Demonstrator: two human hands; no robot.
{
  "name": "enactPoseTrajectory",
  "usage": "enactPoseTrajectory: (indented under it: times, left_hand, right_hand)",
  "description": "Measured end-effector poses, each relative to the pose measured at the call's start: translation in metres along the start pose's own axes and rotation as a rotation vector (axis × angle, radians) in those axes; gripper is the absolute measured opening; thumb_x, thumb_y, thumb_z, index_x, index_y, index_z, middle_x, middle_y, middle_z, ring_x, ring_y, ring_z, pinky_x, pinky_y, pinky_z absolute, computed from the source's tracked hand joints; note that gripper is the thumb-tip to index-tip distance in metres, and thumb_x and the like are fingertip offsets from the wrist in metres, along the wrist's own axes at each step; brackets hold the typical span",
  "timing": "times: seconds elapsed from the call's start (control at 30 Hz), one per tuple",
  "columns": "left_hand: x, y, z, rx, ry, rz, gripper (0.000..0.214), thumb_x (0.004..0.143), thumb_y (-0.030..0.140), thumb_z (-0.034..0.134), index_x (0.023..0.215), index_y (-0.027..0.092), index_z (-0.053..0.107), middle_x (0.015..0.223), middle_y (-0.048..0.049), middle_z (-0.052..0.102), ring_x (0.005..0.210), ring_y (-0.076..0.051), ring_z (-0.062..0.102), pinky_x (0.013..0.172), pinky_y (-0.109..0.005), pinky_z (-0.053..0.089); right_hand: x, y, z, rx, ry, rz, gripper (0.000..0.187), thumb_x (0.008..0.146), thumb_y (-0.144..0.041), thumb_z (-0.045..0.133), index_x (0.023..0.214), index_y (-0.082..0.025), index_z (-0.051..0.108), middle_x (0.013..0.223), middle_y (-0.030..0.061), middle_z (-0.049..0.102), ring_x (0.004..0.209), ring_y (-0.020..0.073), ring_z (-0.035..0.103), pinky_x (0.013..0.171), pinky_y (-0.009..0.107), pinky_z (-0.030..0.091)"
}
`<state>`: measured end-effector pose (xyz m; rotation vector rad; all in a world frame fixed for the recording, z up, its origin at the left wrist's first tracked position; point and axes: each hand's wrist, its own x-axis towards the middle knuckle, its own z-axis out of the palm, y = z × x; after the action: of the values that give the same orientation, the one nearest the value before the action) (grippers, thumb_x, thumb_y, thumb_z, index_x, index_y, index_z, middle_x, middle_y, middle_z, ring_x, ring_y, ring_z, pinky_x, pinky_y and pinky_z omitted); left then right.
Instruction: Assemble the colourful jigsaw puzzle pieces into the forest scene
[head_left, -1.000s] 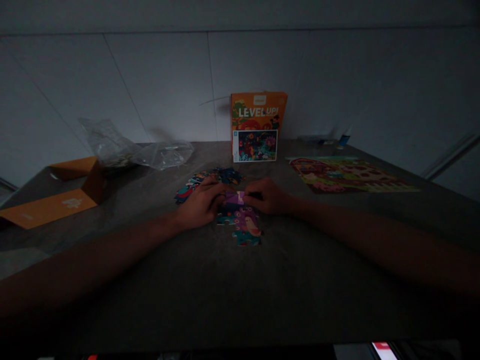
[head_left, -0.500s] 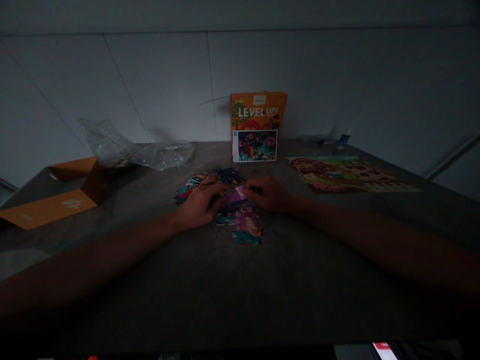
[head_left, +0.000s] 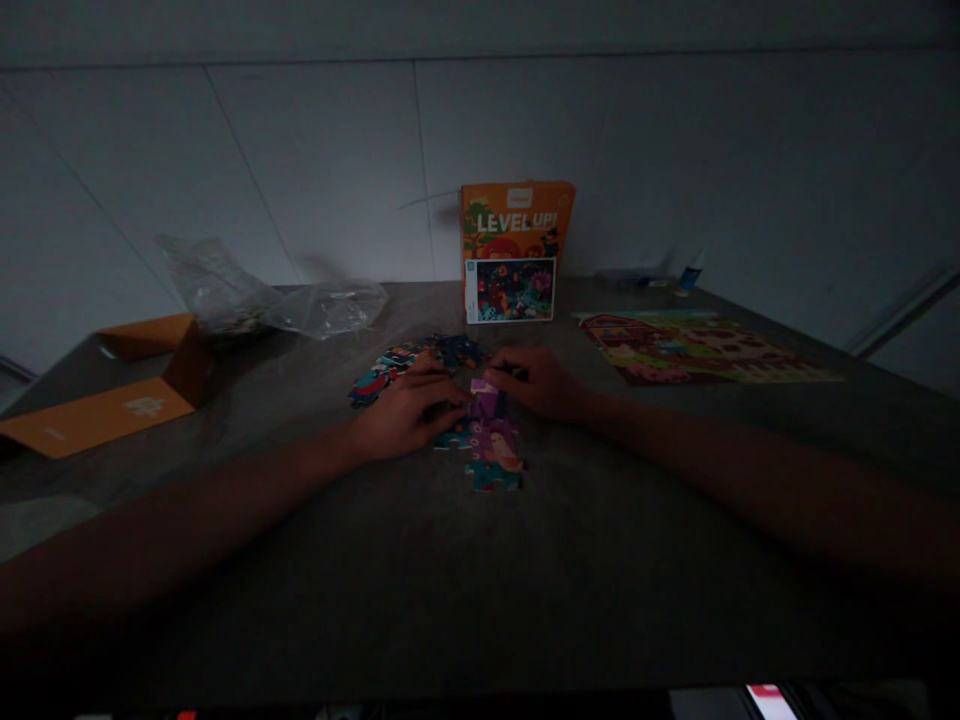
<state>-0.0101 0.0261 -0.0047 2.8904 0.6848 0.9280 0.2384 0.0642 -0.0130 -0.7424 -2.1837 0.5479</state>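
A purple puzzle piece (head_left: 487, 402) lies against the upper edge of a small joined group of puzzle pieces (head_left: 495, 447), which shows a pale pink shape on purple and teal. My right hand (head_left: 541, 382) is closed, thumb and forefinger pinching the purple piece at its upper right. From the left, my left hand (head_left: 409, 408) has its thumb and forefinger at that piece's left edge, partly covering the teal part of the group. Beyond my left hand is a pile of loose puzzle pieces (head_left: 390, 360), partly hidden by its fingers.
An orange box (head_left: 517, 222) stands at the back with a picture card (head_left: 514, 290) leaning on it. Left are an open orange box tray (head_left: 105, 415) and clear plastic bags (head_left: 330, 308). A farm puzzle (head_left: 697, 350) and a small bottle (head_left: 690, 275) lie right.
The purple piece has come nearer to me, down to the joined group, and shows more of itself. My left fingers have shifted slightly right; my right hand has barely moved.
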Motion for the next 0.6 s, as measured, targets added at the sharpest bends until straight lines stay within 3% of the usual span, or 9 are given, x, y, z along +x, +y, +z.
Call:
enactPoseTrajectory:
  times: [0.23, 0.47, 0.6]
  left_hand:
    - [0.0010, 0.0019, -0.0009, 0.003, 0.014, 0.014, 0.011, 0.099, 0.027, 0.063, 0.100, 0.020, 0.071, 0.090, -0.0040, 0.073, 0.094, -0.020, 0.068, 0.092, -0.038, 0.054]
    - [0.0000, 0.0035, -0.0010, -0.048, -0.038, -0.069, 0.011, 0.098, 0.028, 0.063, 0.103, 0.020, 0.069, 0.098, -0.0057, 0.073, 0.100, -0.021, 0.067, 0.088, -0.035, 0.055]
    - [0.0030, 0.0055, -0.0022, -0.070, -0.075, 0.008, 0.011, 0.099, 0.024, 0.060, 0.096, 0.019, 0.070, 0.091, -0.0053, 0.072, 0.093, -0.019, 0.066, 0.087, -0.034, 0.053]
  right_hand:
    - [0.0006, 0.0016, 0.0006, -0.010, -0.017, 0.003, 0.030, 0.095, -0.044, 0.056, 0.083, -0.017, 0.062, 0.074, 0.0004, 0.062, 0.067, 0.0128, 0.053, 0.065, 0.027, 0.038]
    - [0.0005, 0.0001, -0.0043, 0.011, -0.064, -0.001, 0.030, 0.093, -0.041, 0.054, 0.073, -0.019, 0.056, 0.066, -0.0014, 0.054, 0.063, 0.0123, 0.045, 0.062, 0.028, 0.034]
    - [0.0024, -0.0005, -0.0063, 0.037, -0.140, 0.019, 0.033, 0.092, -0.041, 0.054, 0.066, -0.020, 0.048, 0.061, -0.0035, 0.046, 0.061, 0.0120, 0.040, 0.059, 0.027, 0.031]
